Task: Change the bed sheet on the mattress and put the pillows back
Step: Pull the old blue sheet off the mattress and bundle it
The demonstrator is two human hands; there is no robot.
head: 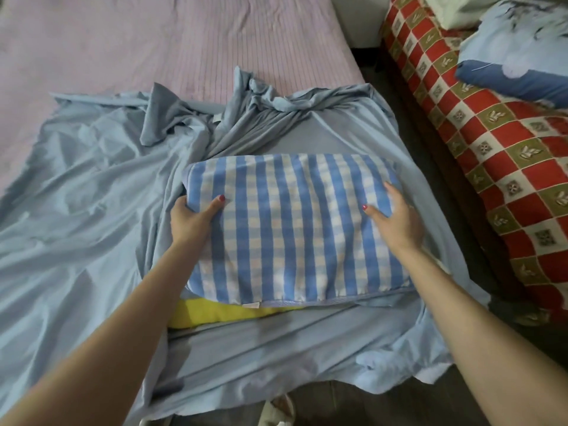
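While left grip (192, 216) clasps pillow (295, 226) edge | right grip (396, 216) flat, released | left fingers hidden

We grip the checked pillow (295, 229) with left hand (192, 221); right hand (395, 218) lies flat on it, over the blue sheet (86, 210).

The blue-and-white checked cloth pillow (295, 229) at the centre looked soft and matt, its weave slightly fuzzy like flannel. Beneath it the pale blue bed sheet (80, 216) was a thin, smooth fabric with a faint sheen, heavily creased and bunched toward 12 o'clock. The lilac ribbed mattress cover (153, 41) at 11 o'clock was matt cloth with fine woven lines. At 3 o'clock the red, white and olive checked quilted blanket (491, 142) looked thicker, printed and dull-surfaced.
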